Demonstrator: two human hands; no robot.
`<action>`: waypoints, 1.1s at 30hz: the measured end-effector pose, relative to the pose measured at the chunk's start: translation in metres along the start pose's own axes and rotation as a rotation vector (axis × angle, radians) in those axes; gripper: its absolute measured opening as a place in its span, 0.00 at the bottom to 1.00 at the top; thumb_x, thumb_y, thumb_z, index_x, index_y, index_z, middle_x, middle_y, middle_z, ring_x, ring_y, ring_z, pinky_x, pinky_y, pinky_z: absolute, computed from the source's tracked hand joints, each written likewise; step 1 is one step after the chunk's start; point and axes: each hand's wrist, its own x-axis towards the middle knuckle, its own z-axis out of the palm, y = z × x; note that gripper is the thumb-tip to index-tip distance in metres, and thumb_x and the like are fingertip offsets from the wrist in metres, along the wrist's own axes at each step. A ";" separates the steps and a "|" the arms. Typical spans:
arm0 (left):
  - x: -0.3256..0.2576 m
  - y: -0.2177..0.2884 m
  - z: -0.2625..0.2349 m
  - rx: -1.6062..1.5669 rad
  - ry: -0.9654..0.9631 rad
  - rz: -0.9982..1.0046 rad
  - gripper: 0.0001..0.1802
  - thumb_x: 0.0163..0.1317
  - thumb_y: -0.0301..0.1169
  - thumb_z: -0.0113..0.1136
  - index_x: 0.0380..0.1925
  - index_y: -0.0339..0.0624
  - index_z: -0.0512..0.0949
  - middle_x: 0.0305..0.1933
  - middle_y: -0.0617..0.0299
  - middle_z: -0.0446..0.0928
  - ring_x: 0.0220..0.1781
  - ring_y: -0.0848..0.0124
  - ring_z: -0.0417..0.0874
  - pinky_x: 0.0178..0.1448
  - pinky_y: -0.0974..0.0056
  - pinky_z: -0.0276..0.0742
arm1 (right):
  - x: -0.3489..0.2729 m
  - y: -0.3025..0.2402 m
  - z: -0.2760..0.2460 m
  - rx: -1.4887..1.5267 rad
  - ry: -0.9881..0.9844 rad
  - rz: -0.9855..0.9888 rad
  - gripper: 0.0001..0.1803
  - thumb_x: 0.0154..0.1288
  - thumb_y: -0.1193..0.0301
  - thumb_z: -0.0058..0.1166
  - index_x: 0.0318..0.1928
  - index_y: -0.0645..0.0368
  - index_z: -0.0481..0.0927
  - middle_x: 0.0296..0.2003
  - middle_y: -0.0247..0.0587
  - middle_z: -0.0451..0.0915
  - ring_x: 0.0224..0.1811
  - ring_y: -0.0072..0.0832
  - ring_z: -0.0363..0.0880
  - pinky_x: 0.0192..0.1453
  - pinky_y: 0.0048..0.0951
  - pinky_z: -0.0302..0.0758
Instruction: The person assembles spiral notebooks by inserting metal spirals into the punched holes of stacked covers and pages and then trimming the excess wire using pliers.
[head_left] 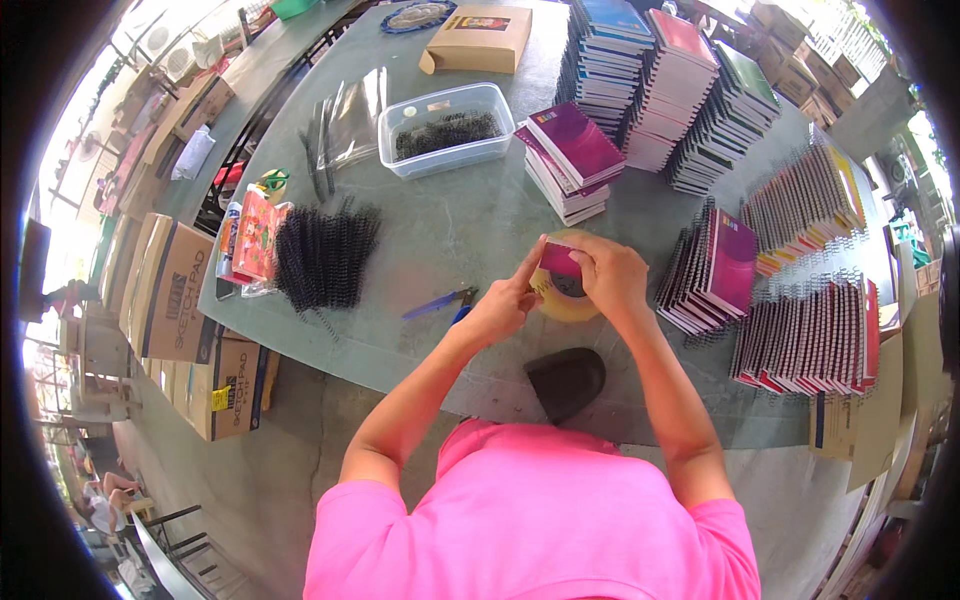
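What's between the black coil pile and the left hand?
Head view: a blue-handled tool, likely pliers, lies on the table between the coil pile and left hand.

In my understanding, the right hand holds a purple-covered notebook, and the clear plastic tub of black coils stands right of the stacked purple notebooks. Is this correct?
Not quite: the head view shows the clear plastic tub of black coils left of the stacked purple notebooks. The right hand does hold a purple-covered notebook.

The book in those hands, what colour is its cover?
The book's cover looks purplish pink in the head view.
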 end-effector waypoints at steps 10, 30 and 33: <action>0.009 0.019 -0.013 0.176 0.394 0.332 0.10 0.58 0.28 0.62 0.40 0.38 0.79 0.29 0.57 0.79 0.27 0.76 0.77 0.32 0.70 0.72 | 0.005 -0.008 -0.011 0.012 -0.001 -0.040 0.12 0.55 0.73 0.53 0.40 0.48 0.82 0.33 0.36 0.82 0.33 0.38 0.80 0.36 0.37 0.75; 0.021 0.029 -0.021 0.260 0.315 0.429 0.15 0.53 0.23 0.63 0.43 0.39 0.76 0.34 0.57 0.75 0.31 0.69 0.77 0.36 0.65 0.74 | -0.001 -0.011 0.009 -0.050 0.064 -0.111 0.08 0.53 0.67 0.57 0.36 0.50 0.80 0.34 0.33 0.80 0.41 0.32 0.78 0.42 0.35 0.67; 0.014 0.023 -0.043 0.175 0.072 0.093 0.11 0.51 0.24 0.65 0.34 0.38 0.76 0.32 0.57 0.74 0.30 0.65 0.76 0.39 0.63 0.74 | -0.004 -0.005 0.010 0.002 0.108 -0.127 0.08 0.55 0.67 0.57 0.37 0.50 0.78 0.32 0.32 0.80 0.39 0.33 0.78 0.42 0.36 0.67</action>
